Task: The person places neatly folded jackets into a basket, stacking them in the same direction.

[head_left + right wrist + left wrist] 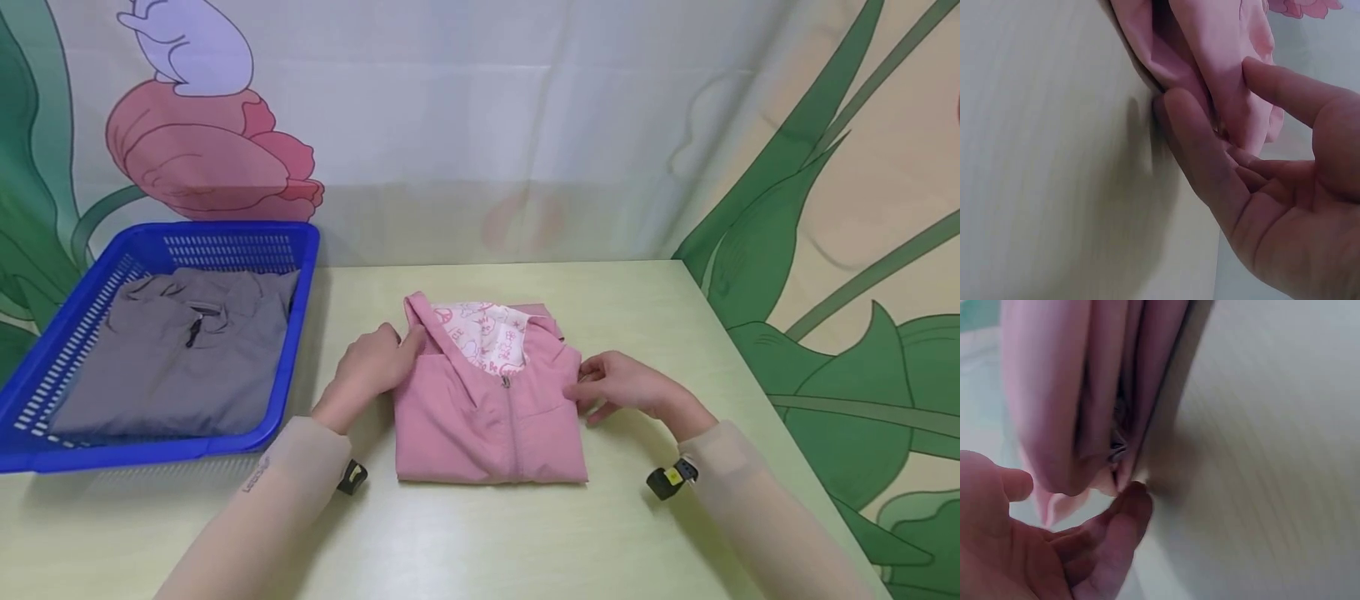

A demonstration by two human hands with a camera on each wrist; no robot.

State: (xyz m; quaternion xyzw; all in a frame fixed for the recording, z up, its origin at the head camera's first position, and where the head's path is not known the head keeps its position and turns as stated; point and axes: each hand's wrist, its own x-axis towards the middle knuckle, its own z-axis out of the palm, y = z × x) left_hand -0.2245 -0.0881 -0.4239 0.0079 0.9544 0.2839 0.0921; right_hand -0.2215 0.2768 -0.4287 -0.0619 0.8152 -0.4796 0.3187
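Note:
A folded pink zip garment point(465, 425) with a white printed lining lies on the table. At its upper left side is the left hand point(377, 360); in the left wrist view that hand point(1079, 550) has its fingertips at the bottom edge of the folded layers point(1054, 394), thumb apart from them. The right hand point(626, 387) is at the garment's right side. In the right wrist view the right hand point(1260, 181) has its fingers at the lower edge of the cloth point(1210, 50) and its thumb against the outer side, fingers fairly straight.
On the left stands a blue plastic basket point(296, 333) holding a folded grey garment point(187, 375) with a dark zip pull. The pale table point(480, 542) meets a white curtain point(450, 125) at the back; large printed green leaves point(832, 367) are at the right.

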